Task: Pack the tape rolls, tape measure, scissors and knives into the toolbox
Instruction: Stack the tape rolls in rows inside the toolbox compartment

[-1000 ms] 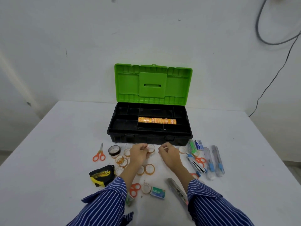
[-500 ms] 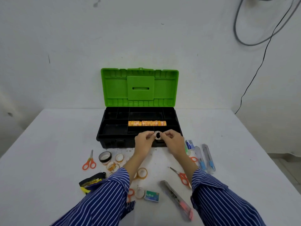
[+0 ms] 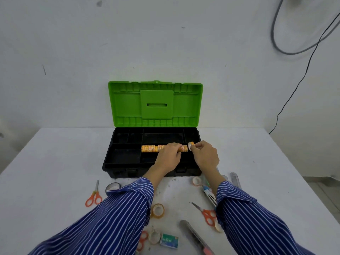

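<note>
Tape-roll row (image 3: 150,148) lengthwise along toolbox (image 3: 127,159)

Both sleeves (image 3: 117,214) are blue with white stripes.

One toolbox (image 3: 128,162), three scissors (image 3: 93,196).

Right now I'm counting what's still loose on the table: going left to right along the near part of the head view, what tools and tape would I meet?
Orange-handled scissors → dark tape roll → clear amber tape roll → small green box → grey utility knife → second orange-handled scissors.
</note>
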